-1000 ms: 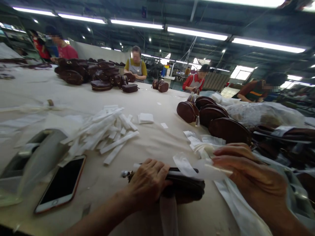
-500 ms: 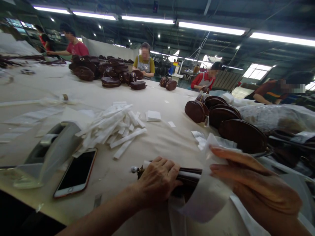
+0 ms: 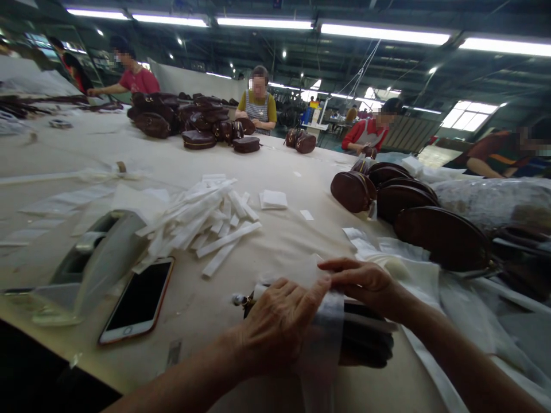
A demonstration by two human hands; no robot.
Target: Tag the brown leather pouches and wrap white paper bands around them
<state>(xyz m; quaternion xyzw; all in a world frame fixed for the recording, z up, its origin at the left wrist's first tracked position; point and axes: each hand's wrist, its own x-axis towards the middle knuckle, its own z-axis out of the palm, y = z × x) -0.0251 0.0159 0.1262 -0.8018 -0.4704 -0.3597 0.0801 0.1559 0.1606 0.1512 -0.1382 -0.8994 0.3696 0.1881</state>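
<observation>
A dark brown zip pouch (image 3: 365,338) lies flat on the cream table (image 3: 267,166) right in front of me. My left hand (image 3: 275,324) grips its left end, fingers curled over the top, near a small metal zip pull (image 3: 237,299). My right hand (image 3: 365,284) reaches in from the right and pinches a thin white sheet of wrapping paper (image 3: 321,338) that drapes over the pouch between both hands. Its fingertips meet those of my left hand.
A phone (image 3: 138,301) and a tape dispenser (image 3: 92,261) sit at the left. White paper strips (image 3: 206,218) lie in a heap ahead. Brown pouches (image 3: 404,201) line the right, more (image 3: 189,123) are piled far back. Several people work along the far edge.
My right hand has moved left across the pouch, carrying the white sheet over it, and now meets my left hand. The view has shifted slightly to the left.
</observation>
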